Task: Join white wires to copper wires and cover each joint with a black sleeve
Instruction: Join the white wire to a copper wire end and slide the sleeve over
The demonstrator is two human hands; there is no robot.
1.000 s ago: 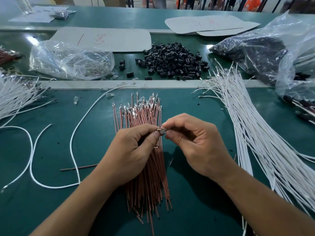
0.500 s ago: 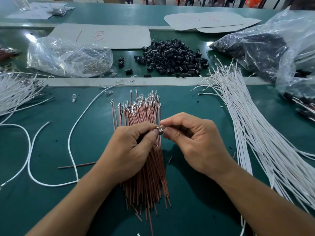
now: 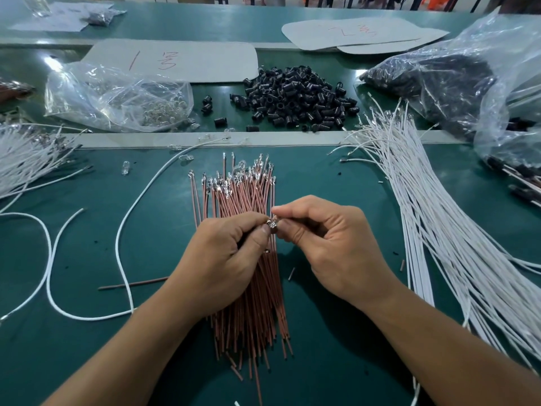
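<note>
A bundle of copper wires with small metal ends lies on the green table, running toward me. Above it my left hand and my right hand meet, and their fingertips pinch a small shiny metal joint between them. What wire each hand holds is hidden by the fingers. A thick sheaf of white wires fans out at the right. Black sleeves sit in a heap on the far strip of the table. Loose white wires curve on the left.
A clear plastic bag with small metal parts lies at the back left. A large plastic bag of dark parts fills the back right. More white wires lie at the left edge. White cardboard sheets rest behind the sleeves.
Both hands stay together over the copper bundle, pinching the small joint. Only the camera has shifted slightly.
</note>
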